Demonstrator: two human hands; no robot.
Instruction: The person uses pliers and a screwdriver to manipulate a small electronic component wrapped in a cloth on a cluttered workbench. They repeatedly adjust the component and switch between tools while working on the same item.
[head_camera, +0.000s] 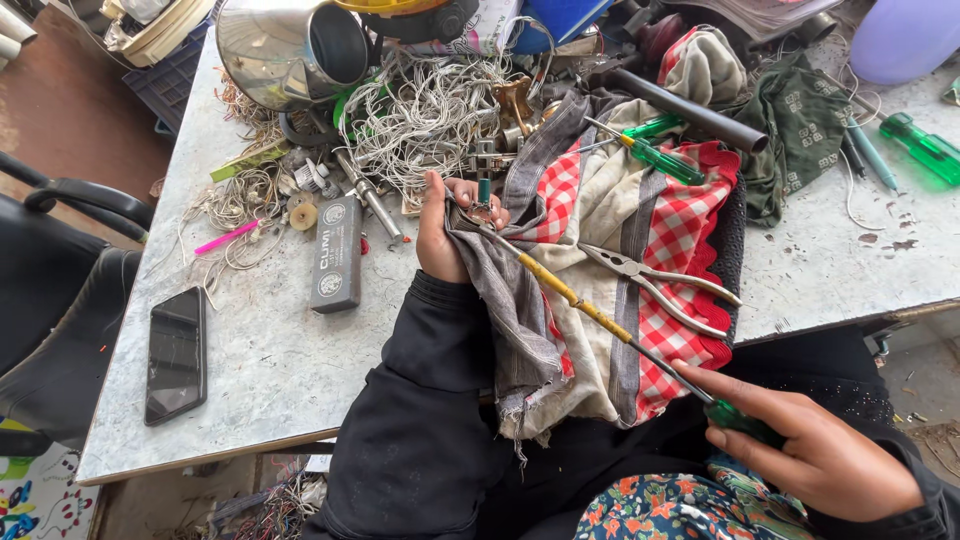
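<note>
1. Head view: the left hand (445, 225) pinches a small metal part (482, 207), its kind hard to tell, over the checked cloth (640, 240) on the worktop (260, 340).
2. The right hand (810, 455), low near the lap, has its fingers closed on a long screwdriver (600, 318) by the green handle, tip at the part.
3. Best kept in line with the part, with steady pressure.
4. Pliers (655, 285) lie on the cloth.

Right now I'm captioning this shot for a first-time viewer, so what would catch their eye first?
Most striking is the long screwdriver, running diagonally from the right hand at lower right up to the left hand, which pinches a small metal part through grey cloth. Under it lies a red-checked cloth with pliers on top. Behind, a heap of tangled pale wire covers the table.
</note>
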